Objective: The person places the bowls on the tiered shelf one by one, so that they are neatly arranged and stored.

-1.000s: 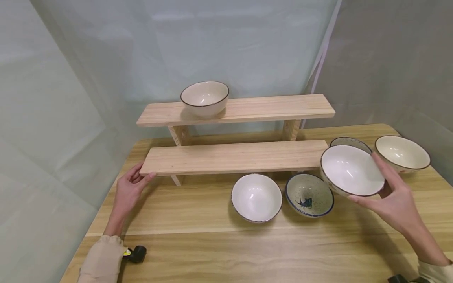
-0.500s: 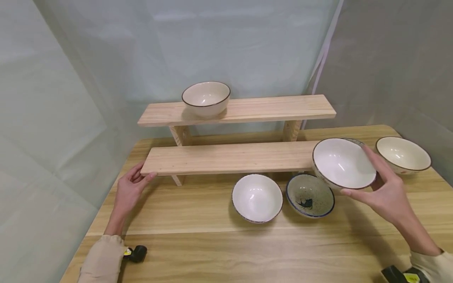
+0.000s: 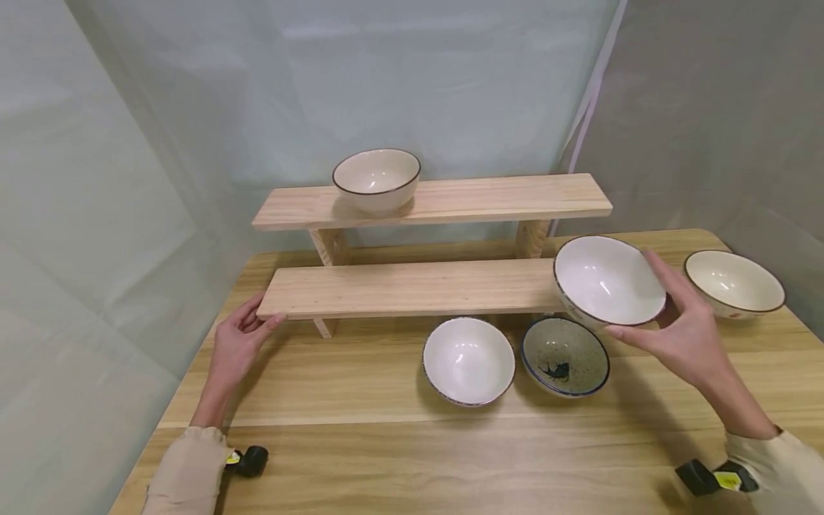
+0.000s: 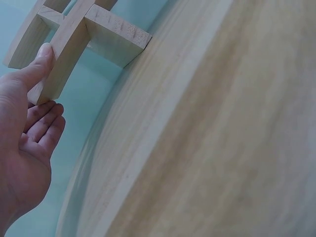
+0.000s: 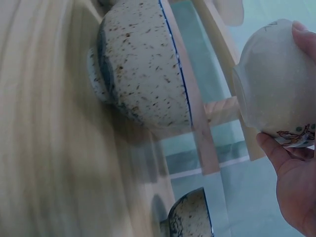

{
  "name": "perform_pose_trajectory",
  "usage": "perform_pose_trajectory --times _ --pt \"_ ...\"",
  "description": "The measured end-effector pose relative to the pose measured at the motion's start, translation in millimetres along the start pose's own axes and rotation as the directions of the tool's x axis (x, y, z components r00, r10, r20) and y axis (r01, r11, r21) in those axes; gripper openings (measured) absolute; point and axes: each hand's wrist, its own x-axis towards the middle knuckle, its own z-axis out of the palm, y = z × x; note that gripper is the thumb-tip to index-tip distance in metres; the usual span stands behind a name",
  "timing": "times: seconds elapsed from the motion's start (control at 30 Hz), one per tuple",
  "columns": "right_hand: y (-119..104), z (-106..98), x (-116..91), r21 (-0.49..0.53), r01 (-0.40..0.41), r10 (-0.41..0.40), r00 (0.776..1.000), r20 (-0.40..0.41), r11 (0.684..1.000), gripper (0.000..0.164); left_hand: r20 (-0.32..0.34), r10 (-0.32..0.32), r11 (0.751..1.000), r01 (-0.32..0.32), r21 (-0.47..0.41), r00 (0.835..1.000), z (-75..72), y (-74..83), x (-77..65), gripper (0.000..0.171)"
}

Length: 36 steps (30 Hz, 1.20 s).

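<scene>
My right hand (image 3: 692,347) grips a white bowl (image 3: 608,282) with a dark rim, raised off the table near the right end of a two-tier wooden shelf. Its thumb is on the near side and the fingers on the far side. A painted figure shows on that bowl's outer wall (image 5: 276,84) in the right wrist view. At the shelf's lower board (image 3: 399,287), my left hand (image 3: 234,350) pinches the left end, thumb on top and fingers underneath; the left wrist view shows the same hold on the board's end (image 4: 66,54).
A cream bowl (image 3: 376,182) sits on the upper board (image 3: 502,198). In front of the shelf stand a white bowl (image 3: 468,361) and a grey speckled bowl (image 3: 566,350) with a blue rim. Another cream bowl (image 3: 734,282) is at right. A speckled bowl (image 5: 191,215) shows in the right wrist view.
My right hand has carried the white bowl left and toward the back, over the lower board's right end. It now covers the speckled bowl behind it. The left hand stays put.
</scene>
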Motion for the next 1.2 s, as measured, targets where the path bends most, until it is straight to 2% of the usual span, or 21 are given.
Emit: perform_pose_trajectory --times 0.13,0.2,0.63,1.07,1.2 --pt "-3 5 8 -0.156 -0.014 0.014 1.0 -0.004 0.988 0.118 0.0 0.002 1.0 -0.002 -0.003 1.0 0.5 0.1 0.1 0.071" --pt "-4 7 13 -0.194 -0.015 0.016 1.0 0.001 0.981 0.118 -0.002 0.001 1.0 -0.001 -0.003 1.0 0.5 -0.2 0.2 0.071" --pt "-14 25 35 -0.13 0.033 -0.026 0.998 0.052 0.991 0.115 0.004 0.0 1.0 0.0 0.004 1.0 -0.5 0.1 -1.0 0.071" --pt "-19 43 53 -0.035 0.032 -0.03 0.997 0.075 0.999 0.112 0.001 -0.004 1.0 0.004 -0.008 1.0 0.1 -0.3 -0.8 0.07" --pt "-21 46 59 -0.061 0.035 -0.03 0.997 0.076 0.998 0.112 0.001 -0.005 1.0 0.005 -0.016 1.0 0.4 0.0 -0.5 0.07"
